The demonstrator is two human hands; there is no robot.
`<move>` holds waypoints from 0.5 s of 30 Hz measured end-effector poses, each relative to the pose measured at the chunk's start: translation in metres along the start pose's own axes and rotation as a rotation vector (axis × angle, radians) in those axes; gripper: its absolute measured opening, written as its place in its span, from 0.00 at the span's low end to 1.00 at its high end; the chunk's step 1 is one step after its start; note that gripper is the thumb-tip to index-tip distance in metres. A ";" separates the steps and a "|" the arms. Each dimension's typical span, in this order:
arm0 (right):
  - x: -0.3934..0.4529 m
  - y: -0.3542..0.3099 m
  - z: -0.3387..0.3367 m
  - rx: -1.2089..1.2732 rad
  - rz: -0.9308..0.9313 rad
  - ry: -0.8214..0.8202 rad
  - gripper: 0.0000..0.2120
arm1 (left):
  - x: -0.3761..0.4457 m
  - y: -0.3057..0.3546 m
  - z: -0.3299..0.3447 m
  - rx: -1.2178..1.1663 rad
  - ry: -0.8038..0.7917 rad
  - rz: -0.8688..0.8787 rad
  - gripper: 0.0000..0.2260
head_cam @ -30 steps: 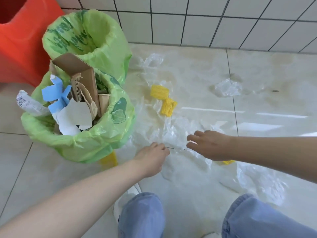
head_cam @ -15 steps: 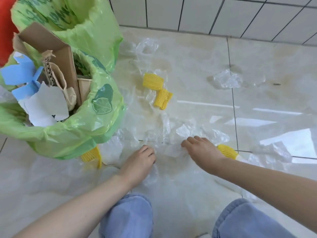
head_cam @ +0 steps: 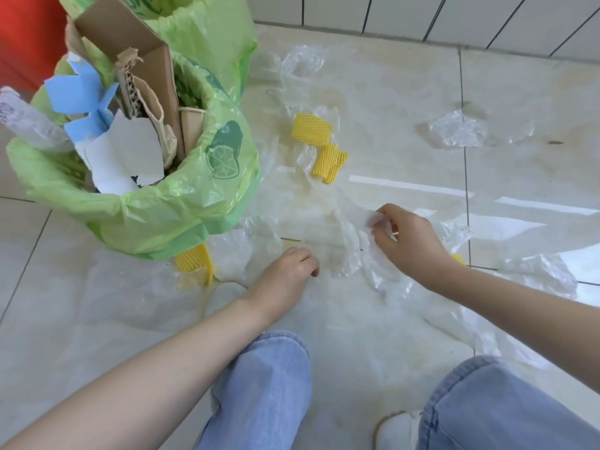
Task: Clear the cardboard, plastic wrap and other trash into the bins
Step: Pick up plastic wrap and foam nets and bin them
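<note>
Head view: green-lined bin (head_cam: 181,203) holds cardboard (head_cam: 136,47); right hand (head_cam: 409,245) pinches plastic wrap (head_cam: 344,248), left hand (head_cam: 285,277) curled on it.

Floor (head_cam: 519,196): glossy beige tiles with thin dark grout lines, bright window glare at right.
Wall (head_cam: 454,17): white tiles, meeting the floor at top.
Jeans (head_cam: 269,391): light blue, both knees low in view.
Shoe (head_cam: 394,430): white, beside the right knee.

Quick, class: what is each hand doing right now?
Left hand: fingers curled on the clear plastic wrap, grip unclear.
Right hand: pinching the wrap.
</note>
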State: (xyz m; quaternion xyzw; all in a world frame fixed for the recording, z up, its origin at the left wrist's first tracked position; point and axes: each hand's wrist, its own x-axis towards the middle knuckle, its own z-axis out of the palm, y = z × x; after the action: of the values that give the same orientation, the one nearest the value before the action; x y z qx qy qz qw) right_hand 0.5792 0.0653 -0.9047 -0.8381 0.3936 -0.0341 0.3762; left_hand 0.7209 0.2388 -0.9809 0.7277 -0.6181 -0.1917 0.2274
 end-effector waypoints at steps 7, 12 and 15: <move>0.000 -0.004 -0.004 -0.003 0.061 -0.014 0.13 | 0.004 0.013 -0.025 -0.258 0.337 -0.364 0.16; 0.007 0.005 0.005 -0.101 0.126 -0.132 0.09 | 0.000 0.006 -0.031 -0.151 0.248 -0.728 0.22; 0.008 0.010 0.011 -0.127 0.121 -0.198 0.10 | -0.001 0.001 -0.027 -0.101 0.102 -0.752 0.25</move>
State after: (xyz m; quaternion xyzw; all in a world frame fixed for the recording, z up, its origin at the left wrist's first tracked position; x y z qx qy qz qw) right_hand 0.5823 0.0628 -0.9208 -0.8342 0.4058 0.0968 0.3606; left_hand 0.7348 0.2421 -0.9576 0.9001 -0.2856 -0.2555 0.2075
